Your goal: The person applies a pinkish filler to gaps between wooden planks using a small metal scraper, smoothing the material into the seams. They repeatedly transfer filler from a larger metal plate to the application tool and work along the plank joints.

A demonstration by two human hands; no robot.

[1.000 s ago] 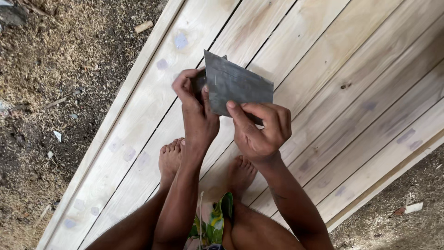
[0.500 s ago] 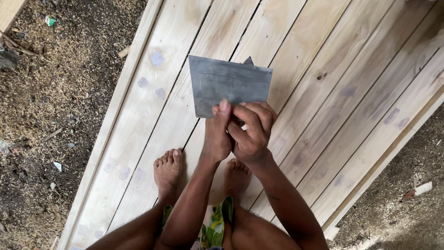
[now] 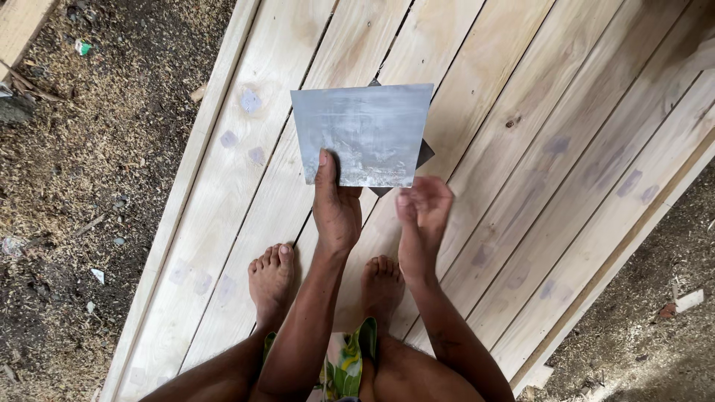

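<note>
Fingers of our left hand (image 3: 337,212) pinch the grey sandpaper sheet (image 3: 361,134) above the planks (image 3: 521,112); our right hand (image 3: 421,216) hangs loose-fingered, blurred, beside it.

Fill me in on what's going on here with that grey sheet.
A person stands barefoot on pale wooden planks laid side by side over sawdust-strewn ground. The left hand holds a grey rectangular sheet by its lower edge, thumb on its face, flat toward the camera. A darker piece peeks out behind it. The right hand is blurred just below the sheet's lower right corner, apparently not gripping it.
</note>
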